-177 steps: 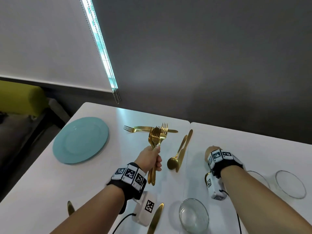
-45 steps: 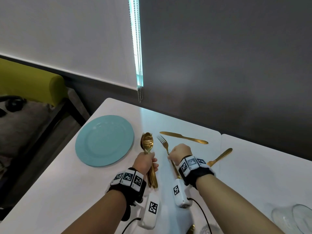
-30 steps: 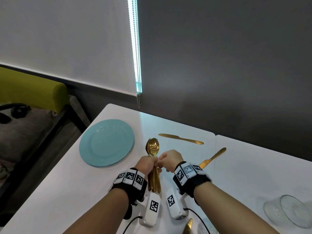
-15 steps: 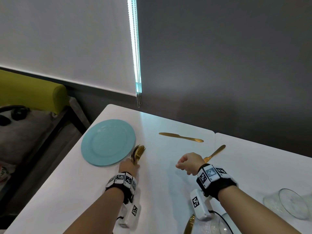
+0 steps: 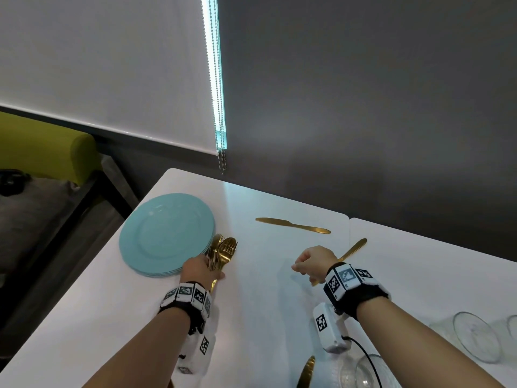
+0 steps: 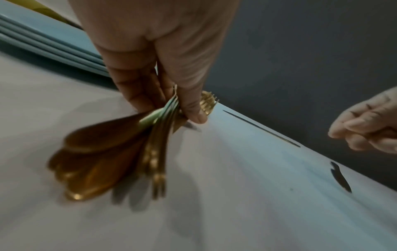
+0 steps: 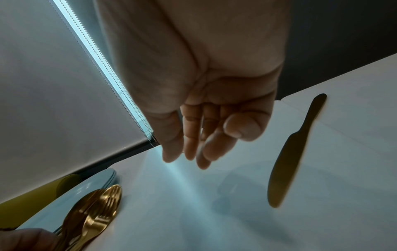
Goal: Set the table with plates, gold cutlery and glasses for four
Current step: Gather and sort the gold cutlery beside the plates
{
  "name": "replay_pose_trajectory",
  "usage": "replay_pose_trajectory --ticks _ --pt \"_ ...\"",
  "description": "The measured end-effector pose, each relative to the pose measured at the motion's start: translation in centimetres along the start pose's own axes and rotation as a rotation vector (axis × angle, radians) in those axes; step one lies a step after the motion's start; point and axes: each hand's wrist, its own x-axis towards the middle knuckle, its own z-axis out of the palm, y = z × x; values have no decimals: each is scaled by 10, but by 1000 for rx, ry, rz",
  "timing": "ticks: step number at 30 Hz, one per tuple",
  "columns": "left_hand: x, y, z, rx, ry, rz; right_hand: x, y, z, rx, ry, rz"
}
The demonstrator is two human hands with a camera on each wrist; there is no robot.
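My left hand point(image 5: 205, 268) grips a bundle of gold spoons and forks point(image 5: 223, 252) by the handles, low over the white table point(image 5: 265, 317) just right of the stack of teal plates point(image 5: 165, 233). In the left wrist view the fingers point(image 6: 193, 108) pinch the fanned cutlery point(image 6: 103, 156), which looks blurred. My right hand point(image 5: 313, 261) hovers over the table's middle, fingers loosely curled and holding nothing point(image 7: 204, 144). One gold knife point(image 5: 292, 225) lies at the far side. A second gold knife point(image 5: 352, 249) lies just beyond my right hand, also seen as a dark knife point(image 7: 287, 152).
Clear glasses point(image 5: 475, 337) stand at the right edge and another glass point(image 5: 369, 371) near the bottom, beside a gold handle point(image 5: 306, 372). A yellow-green seat point(image 5: 47, 144) sits left of the table. A dark wall and a blind's bead chain point(image 5: 221, 161) stand behind.
My left hand has lowered the cutlery bundle toward the table beside the plates. My right hand let go of the bundle and drew away to the right, empty.
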Motion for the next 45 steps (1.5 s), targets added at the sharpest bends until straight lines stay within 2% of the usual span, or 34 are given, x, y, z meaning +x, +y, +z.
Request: replay_pose_trajectory --ticks 7,14,18,24,33,40,45 --pt "-1 2 -2 162 -6 63 21 7 -14 -28 49 34" --pt "-5 2 -5 234 -5 65 52 25 -26 -425 197 82" --pt "-7 0 -6 204 42 48 62 40 -25 -490 210 118" --pt "-10 11 -4 128 80 88 67 51 -17 -587 147 98" --pt "-14 46 5 -8 120 186 59 40 -13 -715 135 -46" --pt "-24 61 17 -103 18 342 57 27 -1 -444 81 -81" --pt "-31 73 26 -193 -93 340 60 -10 3 -45 64 -141"
